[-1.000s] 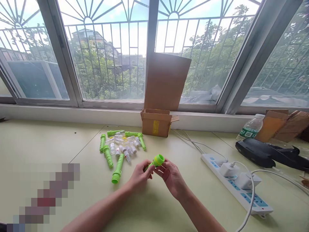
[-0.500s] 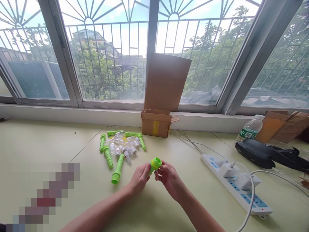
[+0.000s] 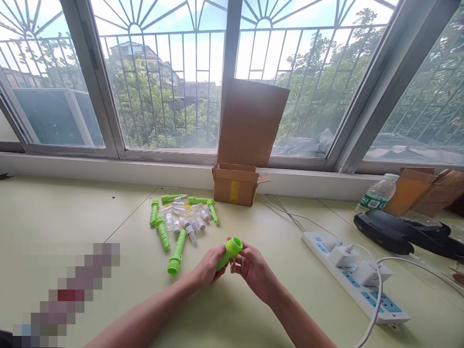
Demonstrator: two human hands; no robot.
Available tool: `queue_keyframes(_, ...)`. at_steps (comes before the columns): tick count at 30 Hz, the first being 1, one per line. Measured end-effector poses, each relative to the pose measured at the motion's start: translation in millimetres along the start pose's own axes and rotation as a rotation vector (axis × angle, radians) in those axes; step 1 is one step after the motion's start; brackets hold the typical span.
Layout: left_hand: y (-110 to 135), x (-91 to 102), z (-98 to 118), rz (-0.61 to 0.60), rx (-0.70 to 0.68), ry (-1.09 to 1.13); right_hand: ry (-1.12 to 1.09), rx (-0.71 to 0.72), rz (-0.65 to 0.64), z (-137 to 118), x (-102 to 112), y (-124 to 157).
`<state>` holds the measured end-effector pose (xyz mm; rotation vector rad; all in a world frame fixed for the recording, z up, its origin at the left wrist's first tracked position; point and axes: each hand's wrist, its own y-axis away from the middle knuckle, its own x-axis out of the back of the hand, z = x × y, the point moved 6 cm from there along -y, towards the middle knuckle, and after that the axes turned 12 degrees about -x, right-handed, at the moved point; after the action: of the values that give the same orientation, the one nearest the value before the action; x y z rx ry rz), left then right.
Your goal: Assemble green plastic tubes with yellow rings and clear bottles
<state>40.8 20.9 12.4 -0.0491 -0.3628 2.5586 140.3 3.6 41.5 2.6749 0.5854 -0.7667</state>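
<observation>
My left hand (image 3: pixel 212 263) is wrapped around a green plastic tube (image 3: pixel 225 258) that looks like a flashlight body. The tube tilts with its wide, open end up and to the right, and a yellow ring (image 3: pixel 229 247) circles it just below that rim. At the wide end, my right hand (image 3: pixel 255 266) grips the tube's right side with thumb and fingertips; its other fingers are curled below. Left of the hands lies a similar green tube (image 3: pixel 177 253) with a threaded end. Beyond it are several more green tubes (image 3: pixel 162 234), clear plastic caps (image 3: pixel 169 222) and small white-and-clear parts (image 3: pixel 191 234).
A small open cardboard box (image 3: pixel 234 186) stands against the window sill, a tall cardboard sheet (image 3: pixel 252 123) behind it. To the right lie a white power strip (image 3: pixel 348 280) with plugged chargers and cables, a black strapped device (image 3: pixel 384 232) and a plastic bottle (image 3: pixel 377 195).
My left hand has slid down and left along the green tube, so more of the tube and the yellow ring shows. My right hand stays at the wide end with its fingers slightly shifted.
</observation>
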Motion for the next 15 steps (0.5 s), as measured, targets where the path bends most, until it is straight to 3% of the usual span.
queue_keyframes(4, -3, 1.5, 10, -0.004, 0.017, 0.031, -0.052, 0.0, -0.02, -1, 0, 0)
queue_keyframes(9, -4, 32.8, 56, 0.219, 0.026, 0.105, -0.111, 0.057, 0.074, -15, 14, 2)
queue_keyframes(12, 26, 59.0, 95, 0.406, -0.037, 0.129, -0.12, 0.083, 0.114, -20, 20, 4)
queue_keyframes(15, 90, 79.4, 123, 0.611, -0.049, 0.016, -0.126, 0.081, 0.109, -19, 20, 3)
